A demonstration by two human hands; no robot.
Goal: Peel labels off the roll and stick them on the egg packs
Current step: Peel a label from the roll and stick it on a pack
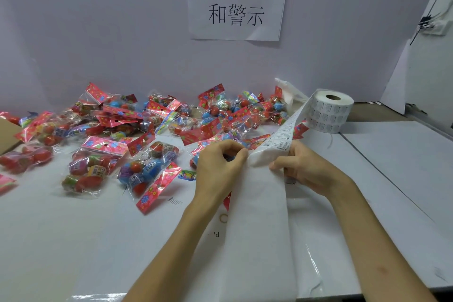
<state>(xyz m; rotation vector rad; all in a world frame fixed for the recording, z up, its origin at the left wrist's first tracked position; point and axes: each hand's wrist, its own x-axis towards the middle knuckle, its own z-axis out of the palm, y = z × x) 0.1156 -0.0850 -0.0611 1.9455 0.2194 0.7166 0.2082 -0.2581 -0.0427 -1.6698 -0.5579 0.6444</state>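
L hand (220,167) & R hand (306,169) sit close together mid worktop (73,240). L pinches the strip (282,137) at its left edge, R grips its right side. Strip runs back to the roll (328,110), upright at far right. Egg packs (147,117) lie heaped behind & to the left.

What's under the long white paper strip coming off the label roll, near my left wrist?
A red corner, apparently of an egg pack, sticks out from under the paper strip at its left edge, beside faint print on the table. Anything further under is covered.
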